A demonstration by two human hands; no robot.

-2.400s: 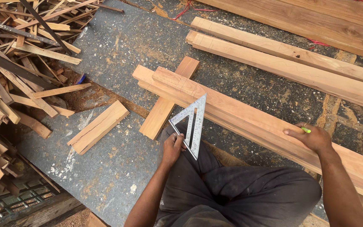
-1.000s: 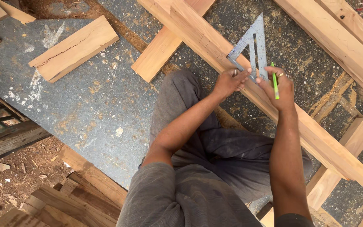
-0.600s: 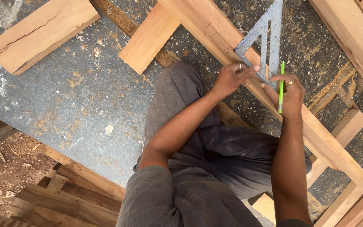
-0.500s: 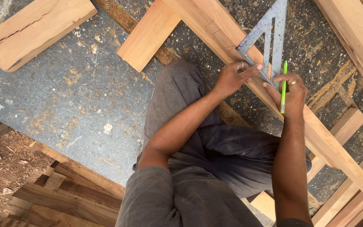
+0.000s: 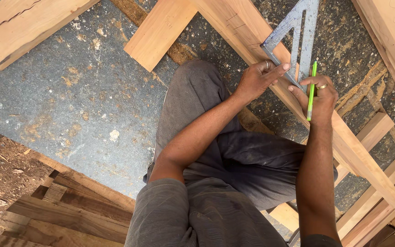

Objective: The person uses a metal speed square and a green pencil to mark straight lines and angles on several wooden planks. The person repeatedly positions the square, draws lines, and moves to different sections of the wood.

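A grey metal triangular square [image 5: 298, 32] lies flat on a long pale wooden plank [image 5: 357, 151] that runs diagonally in front of me. My left hand [image 5: 259, 80] presses on the square's lower corner, fingers spread over it. My right hand [image 5: 321, 98] grips a green pencil [image 5: 312, 89], its tip against the square's right edge. A ring shows on each hand. I crouch over the plank, my grey trousers below my arms.
A short board [image 5: 161, 32] lies across under the plank at top centre. A thick block [image 5: 19, 27] sits at top left on the dark grey floor [image 5: 69, 105]. More planks [image 5: 389, 41] lie at right. Stacked dark timber [image 5: 65, 215] fills the bottom left.
The view has moved closer over the plank. My right hand brought the green pencil from the plank's far side up to the square, where my left hand stays pressed.
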